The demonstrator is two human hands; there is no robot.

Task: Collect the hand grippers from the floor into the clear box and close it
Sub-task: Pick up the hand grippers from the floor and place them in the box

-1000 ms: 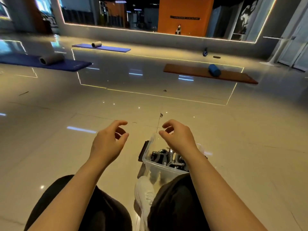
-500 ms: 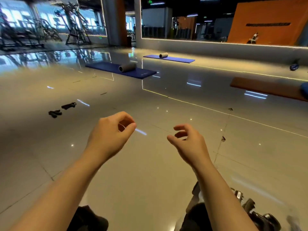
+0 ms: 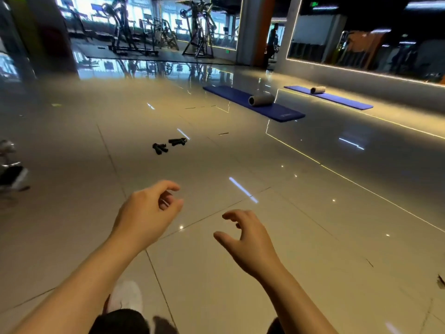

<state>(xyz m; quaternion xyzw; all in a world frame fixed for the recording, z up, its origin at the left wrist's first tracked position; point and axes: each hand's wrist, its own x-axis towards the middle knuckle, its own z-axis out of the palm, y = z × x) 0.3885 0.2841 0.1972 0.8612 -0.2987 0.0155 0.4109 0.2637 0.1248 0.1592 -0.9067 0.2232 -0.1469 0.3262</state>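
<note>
With your left hand (image 3: 147,213) and right hand (image 3: 245,239) both loose and holding nothing, walk to the two black hand grippers (image 3: 169,145) lying side by side on the floor (image 3: 313,213) well ahead, and take one per hand.

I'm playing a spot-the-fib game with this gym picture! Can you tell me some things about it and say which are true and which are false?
1. Two black hand grippers lie on the floor. True.
2. The left hand holds a gripper. False: it holds nothing, its fingers loosely curled.
3. The right hand is bare and holds nothing. True.
4. The clear box sits between the hands. False: no box shows in this view.
5. A grey roller rests on the nearer blue mat. True.
</note>
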